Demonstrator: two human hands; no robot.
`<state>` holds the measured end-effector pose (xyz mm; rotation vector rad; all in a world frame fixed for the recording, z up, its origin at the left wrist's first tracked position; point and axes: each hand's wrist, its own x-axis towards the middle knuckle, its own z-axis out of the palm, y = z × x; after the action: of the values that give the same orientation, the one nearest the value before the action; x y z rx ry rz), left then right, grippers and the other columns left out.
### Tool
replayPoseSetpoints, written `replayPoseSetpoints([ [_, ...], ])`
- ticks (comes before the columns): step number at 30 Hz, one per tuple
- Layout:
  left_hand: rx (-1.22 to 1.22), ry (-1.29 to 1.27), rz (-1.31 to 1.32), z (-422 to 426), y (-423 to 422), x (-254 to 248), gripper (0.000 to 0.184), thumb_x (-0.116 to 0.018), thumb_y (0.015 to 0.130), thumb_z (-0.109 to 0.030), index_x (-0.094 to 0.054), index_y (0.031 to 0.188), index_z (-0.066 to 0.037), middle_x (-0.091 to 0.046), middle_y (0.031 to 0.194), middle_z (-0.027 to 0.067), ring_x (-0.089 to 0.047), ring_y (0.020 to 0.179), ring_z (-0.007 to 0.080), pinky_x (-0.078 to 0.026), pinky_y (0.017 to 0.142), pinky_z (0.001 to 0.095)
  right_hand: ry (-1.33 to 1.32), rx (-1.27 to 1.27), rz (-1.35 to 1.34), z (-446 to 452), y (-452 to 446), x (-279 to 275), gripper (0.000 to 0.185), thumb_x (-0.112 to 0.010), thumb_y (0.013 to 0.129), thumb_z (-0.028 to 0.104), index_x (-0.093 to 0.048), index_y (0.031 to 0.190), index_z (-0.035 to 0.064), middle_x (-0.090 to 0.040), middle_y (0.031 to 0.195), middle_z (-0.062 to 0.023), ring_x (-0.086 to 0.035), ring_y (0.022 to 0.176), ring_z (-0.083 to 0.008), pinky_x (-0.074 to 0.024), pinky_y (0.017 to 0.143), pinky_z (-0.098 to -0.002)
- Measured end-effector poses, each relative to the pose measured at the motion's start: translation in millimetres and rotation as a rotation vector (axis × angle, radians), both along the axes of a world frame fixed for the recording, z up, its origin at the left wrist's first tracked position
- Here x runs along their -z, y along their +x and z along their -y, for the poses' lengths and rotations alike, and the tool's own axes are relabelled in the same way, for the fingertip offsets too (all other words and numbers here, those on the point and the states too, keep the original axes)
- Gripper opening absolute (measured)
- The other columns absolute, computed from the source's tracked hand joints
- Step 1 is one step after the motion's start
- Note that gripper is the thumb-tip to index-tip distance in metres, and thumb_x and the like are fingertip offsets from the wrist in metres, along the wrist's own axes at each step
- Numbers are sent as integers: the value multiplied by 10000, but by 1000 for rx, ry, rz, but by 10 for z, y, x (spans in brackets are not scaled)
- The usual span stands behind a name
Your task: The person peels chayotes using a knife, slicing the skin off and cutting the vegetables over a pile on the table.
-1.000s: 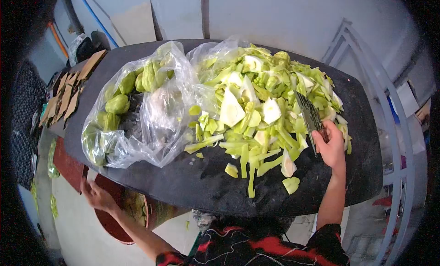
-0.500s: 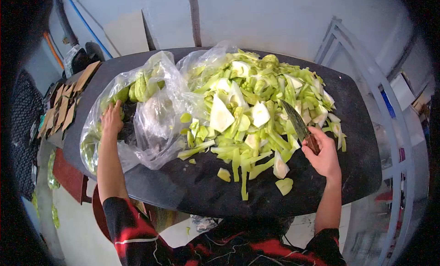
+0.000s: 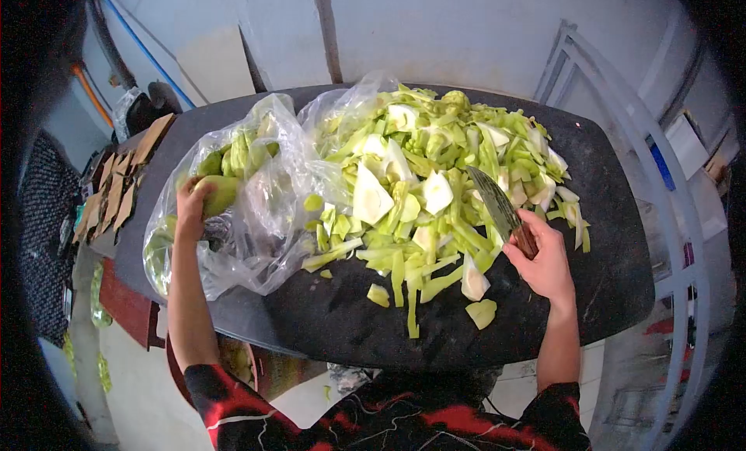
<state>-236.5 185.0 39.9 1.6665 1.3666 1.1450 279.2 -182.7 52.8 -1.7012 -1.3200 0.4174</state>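
The left hand [image 3: 191,210], at the opening of a clear, crumpled plastic bag [image 3: 260,258], is curled around a smooth, pale green, pear-shaped vegetable [image 3: 220,194], with the fingers on its left side. The right hand [image 3: 542,258] is closed around the brown handle of a knife with a broad, dark, streaked blade [image 3: 497,206]; the blade slants up and to the left, its tip over the edge of a large heap of cut green and white vegetable pieces [image 3: 443,163]. The held vegetable is above the left part of the bag, whose film spreads around it, and more whole green vegetables [image 3: 245,154] lie inside the bag, some behind the held one and some seen blurrily through the plastic at the left. The bag lies on the left half of a dark grey table with rounded corners [image 3: 311,326], and its right side touches the heap. The heap mixes long thin strips, flat slices and broad white-faced chunks; a few pieces lie apart from it towards the near edge, among them a pale green slice [image 3: 482,314] and a small yellow-green chunk [image 3: 378,295]. Left of the bag, strips of brown cardboard [image 3: 116,188] lie overlapping. Below the table's left side, a reddish-brown round container [image 3: 177,373] is partly hidden by the left forearm.
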Motion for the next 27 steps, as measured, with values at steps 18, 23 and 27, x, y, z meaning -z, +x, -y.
replayPoseSetpoints([
  [18,-135,255,-531,1150,2181,339,710,-715,778,-382,-411,1300,-9,-575,1100,267,-580,1043,431,-485,880,492,101,-144,107,-188,-604,-313,361,-723,813,93,-587,1125,-26,-560,627,-27,-491,530,-99,-403,509,-285],
  [23,-132,-53,-580,695,2317,231,783,-764,725,-349,-414,1301,50,-647,1072,258,-654,957,394,-528,834,437,89,-160,107,-253,-648,-261,329,-707,822,89,-590,1110,-20,-559,619,-42,-500,520,-111,-401,502,-286],
  [27,58,-160,12,770,2225,207,684,-804,680,-233,-510,1227,52,-656,1060,198,-661,924,283,-532,821,357,140,-125,187,-287,-696,-230,238,-707,823,109,-584,994,-4,-585,621,-87,-575,522,-197,-450,506,-327],
])
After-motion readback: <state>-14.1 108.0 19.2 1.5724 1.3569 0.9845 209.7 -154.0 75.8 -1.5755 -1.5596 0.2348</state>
